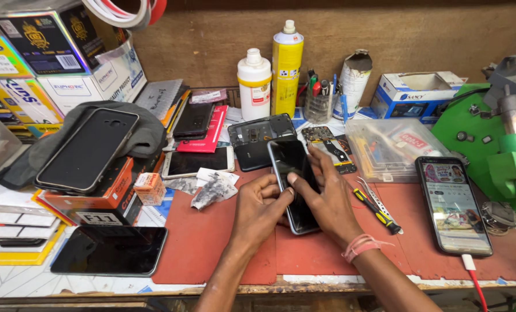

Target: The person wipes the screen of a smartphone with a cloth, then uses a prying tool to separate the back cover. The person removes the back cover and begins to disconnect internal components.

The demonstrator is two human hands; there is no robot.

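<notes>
A black smartphone (289, 167) lies face up on the red mat (211, 242) in the middle of the bench. My left hand (259, 208) grips its left edge, thumb pressed on the glass. My right hand (326, 196) lies across its right side, with the thumb on the screen and the fingers spread over the top edge. A pink band circles my right wrist. Behind the phone lie an open black phone back shell (256, 138) and a bare phone frame with exposed circuit board (330, 147).
A lit phone (454, 205) on a red cable lies at the right, a yellow-black screwdriver (376, 211) and tweezers beside my right hand. Dark phones (112, 249) and boxes crowd the left. Bottles, a pen cup, a clear plastic box (391, 147) and a green machine (503, 156) stand behind.
</notes>
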